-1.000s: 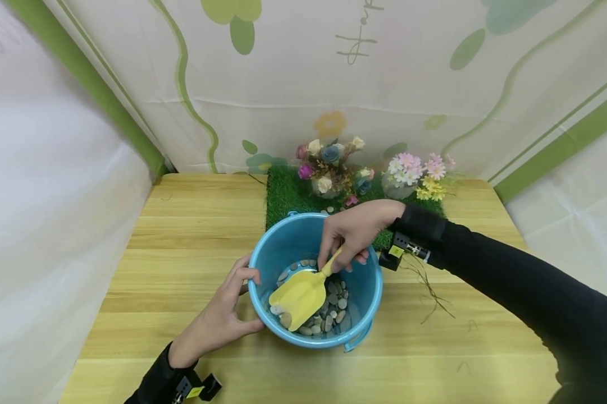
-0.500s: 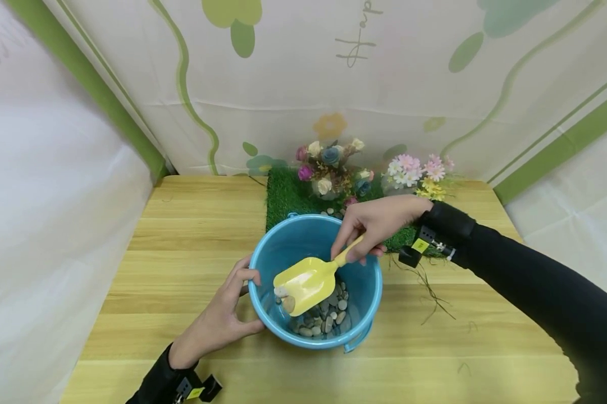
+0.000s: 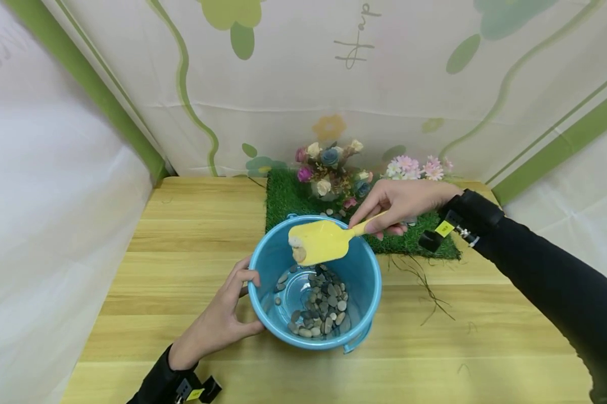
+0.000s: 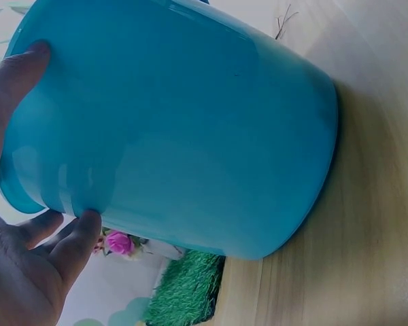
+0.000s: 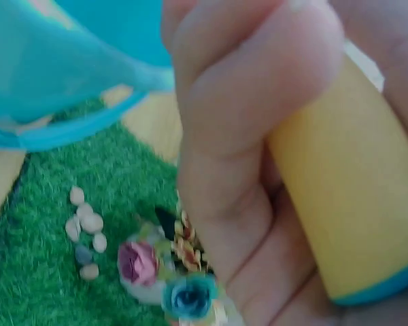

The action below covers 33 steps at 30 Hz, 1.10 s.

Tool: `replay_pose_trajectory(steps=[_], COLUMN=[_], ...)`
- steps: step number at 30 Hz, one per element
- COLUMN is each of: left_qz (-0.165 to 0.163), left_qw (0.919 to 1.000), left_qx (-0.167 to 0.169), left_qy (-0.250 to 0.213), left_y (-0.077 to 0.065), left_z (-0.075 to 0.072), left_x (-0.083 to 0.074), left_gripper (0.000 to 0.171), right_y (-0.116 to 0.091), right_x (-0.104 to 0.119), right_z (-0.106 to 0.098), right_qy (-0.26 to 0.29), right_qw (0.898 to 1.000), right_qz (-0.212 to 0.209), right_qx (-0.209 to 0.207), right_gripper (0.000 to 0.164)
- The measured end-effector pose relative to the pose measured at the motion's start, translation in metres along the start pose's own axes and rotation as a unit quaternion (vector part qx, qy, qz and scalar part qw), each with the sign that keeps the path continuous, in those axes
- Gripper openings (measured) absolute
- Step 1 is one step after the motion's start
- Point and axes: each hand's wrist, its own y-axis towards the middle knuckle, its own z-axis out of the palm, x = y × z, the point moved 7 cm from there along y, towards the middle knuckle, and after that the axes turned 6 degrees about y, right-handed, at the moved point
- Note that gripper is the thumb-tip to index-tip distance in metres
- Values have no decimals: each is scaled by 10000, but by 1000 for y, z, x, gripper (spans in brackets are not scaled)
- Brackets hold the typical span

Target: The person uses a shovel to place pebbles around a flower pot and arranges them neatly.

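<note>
A yellow toy shovel (image 3: 318, 242) hangs over the blue bucket (image 3: 263, 314), a pale and a tan pebble (image 3: 299, 254) at the front of its blade. My right hand (image 3: 401, 206) grips its handle (image 5: 353, 197) just past the bucket's far right rim. Inside the bucket, many grey and tan pebbles (image 3: 328, 306) lie on the bottom, mostly toward the right. My left hand (image 3: 227, 311) holds the bucket's left side, fingertips hooked over the rim and thumb against the outer wall. The left wrist view shows that hand (image 4: 27, 265) spread around the bucket's upper wall (image 4: 177, 136).
Behind the bucket lies a green turf mat (image 3: 288, 191) bearing a rose bouquet (image 3: 328, 168), pink and white flowers (image 3: 409, 168) and a few loose pebbles (image 5: 88, 221). Dry twigs (image 3: 429, 292) lie on the wooden table (image 3: 182, 252) to the right. A printed curtain (image 3: 283, 84) hangs behind.
My right hand has lifted the shovel from the bucket's bottom, up and to the right, with the two pebbles riding on it. The left hand has kept its place on the bucket.
</note>
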Motion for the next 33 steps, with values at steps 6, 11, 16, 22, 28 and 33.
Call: replay_pose_trajectory(steps=[6,11,16,22,28,33], left_qz=[-23,-33,-47,-19,-40,-62], left_qw=[10000,10000,10000,10000,10000,10000], left_qx=[1,-11,-18,-11,-20,15], left_qy=[-1,-6,-13,-9,-21,-46], left_y=[0,0,0,0,0,0], left_z=[0,0,-1,-1,-2,-1], left_x=[0,0,0,1,1,0], left_gripper=[64,65,67,66,66,65], right_y=[-14,-23,-30,-30,-21,-14], right_x=[-13,-31,-50,-78,-105,-122], right_z=[-18,-32,-44,-48,-43,-40], right_qy=[153,349,304,343,340,174], right_qw=[9995,9978,9953,9886,9831,9735], right_qz=[-25,59,100,480,874,1296], right_qx=[-260,-554,-911,-1384,-1572,-1879], right_gripper=[34,34,34,34,38,38])
